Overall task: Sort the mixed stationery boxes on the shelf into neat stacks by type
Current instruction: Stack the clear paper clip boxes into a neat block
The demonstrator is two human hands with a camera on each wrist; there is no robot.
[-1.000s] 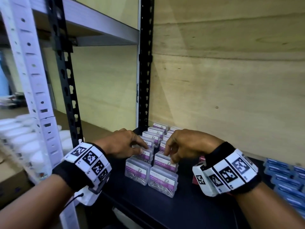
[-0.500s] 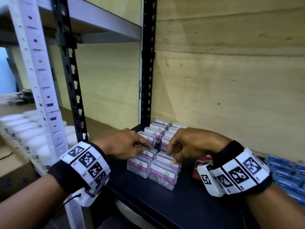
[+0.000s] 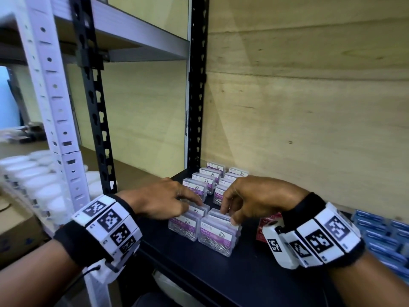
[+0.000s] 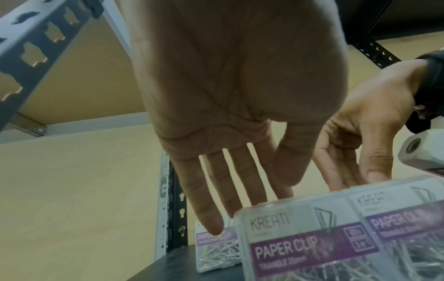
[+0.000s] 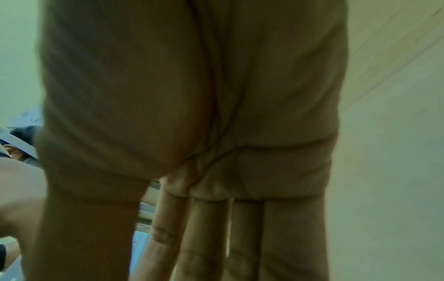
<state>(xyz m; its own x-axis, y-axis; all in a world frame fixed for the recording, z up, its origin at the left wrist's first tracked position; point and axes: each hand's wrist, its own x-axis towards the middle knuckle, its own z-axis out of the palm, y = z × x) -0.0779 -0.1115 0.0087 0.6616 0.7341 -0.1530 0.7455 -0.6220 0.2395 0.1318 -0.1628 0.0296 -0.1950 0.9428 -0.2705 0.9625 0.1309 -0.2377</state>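
Clear plastic paper-clip boxes with purple labels sit under both hands at the front of the black shelf (image 3: 232,282). The left hand (image 3: 163,201) lies palm down with its fingers stretched nearly straight, the fingertips touching the top of the left front box (image 3: 183,227); it grips nothing. The right hand (image 3: 254,199) arches over the right front box (image 3: 218,237), thumb on its near top edge and fingertips on the far side, pinching it. The two front boxes stand upright, side by side and touching, each holding loose silver clips.

Towards 12 o'clock from the hands, two rows of the same boxes (image 3: 212,173) run back to the plywood wall (image 3: 309,107), standing on edge one behind another. At 3 o'clock, just beside the right wrist, lies a red box (image 3: 264,227), partly hidden. Farther at 3 o'clock blue boxes (image 3: 385,235) lie flat in rows. At 9 o'clock, beyond the black upright (image 3: 95,111), white lidded tubs (image 3: 33,182) crowd the neighbouring shelf.
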